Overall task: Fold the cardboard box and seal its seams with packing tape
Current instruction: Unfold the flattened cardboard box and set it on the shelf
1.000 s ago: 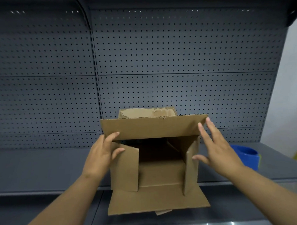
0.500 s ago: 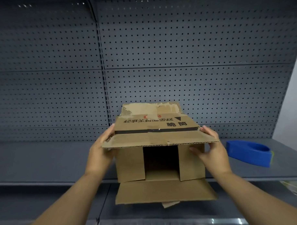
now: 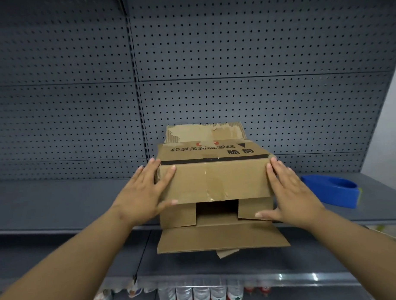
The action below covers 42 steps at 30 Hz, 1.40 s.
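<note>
A brown cardboard box (image 3: 214, 183) lies on its side on the grey shelf (image 3: 59, 204), its open end facing me. The top flap is folded down over the opening and the two side flaps are folded in, leaving a dark gap in the middle. The bottom flap (image 3: 220, 237) still sticks out flat over the shelf's front edge. My left hand (image 3: 147, 192) presses flat against the box's left side and the top flap's corner. My right hand (image 3: 290, 191) lies flat on the right side, its thumb on the right side flap. A blue tape dispenser (image 3: 333, 190) sits on the shelf to the right.
Grey pegboard (image 3: 234, 70) backs the shelf right behind the box. A torn rear flap (image 3: 205, 132) stands up at the box's far end. Below the shelf's front edge, a lower shelf holds several bottles (image 3: 197, 294).
The top flap has swung from level down over the opening. Both hands have moved from its corners to lie flat against the box's sides.
</note>
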Available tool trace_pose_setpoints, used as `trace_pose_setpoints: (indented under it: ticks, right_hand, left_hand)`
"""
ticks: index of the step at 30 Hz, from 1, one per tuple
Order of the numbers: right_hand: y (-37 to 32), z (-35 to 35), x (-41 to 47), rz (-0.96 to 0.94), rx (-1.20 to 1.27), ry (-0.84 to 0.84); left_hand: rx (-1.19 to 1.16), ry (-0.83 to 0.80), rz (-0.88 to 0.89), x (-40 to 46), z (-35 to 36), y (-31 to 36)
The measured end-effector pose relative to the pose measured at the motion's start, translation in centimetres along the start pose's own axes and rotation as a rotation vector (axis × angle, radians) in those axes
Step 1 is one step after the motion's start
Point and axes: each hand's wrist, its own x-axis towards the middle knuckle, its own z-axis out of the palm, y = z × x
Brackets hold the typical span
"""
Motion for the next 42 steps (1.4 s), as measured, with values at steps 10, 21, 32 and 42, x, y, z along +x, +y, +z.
trace_pose_setpoints:
  ticks: [10, 21, 32, 42]
  right_hand:
    - [-5.6, 2.3, -1.3, -0.244, -0.107, -0.126]
    - [-6.1, 0.7, 2.2, 0.085, -0.066, 0.148]
    - [-5.7, 1.1, 3.9, 0.135, -0.022, 0.151]
    - [-5.0, 1.0, 3.7, 0.086, 0.024, 0.194]
  left_hand:
    - [0.074, 0.037, -0.246, 1.8, 0.7, 2.7]
    - [0.057, 0.042, -0.27, 2.3, 0.8, 2.6]
    - [0.103, 0.049, 0.026, 3.7, 1.7, 6.3]
    - [0.085, 0.129, 0.11, 6.9, 3.0, 11.4]
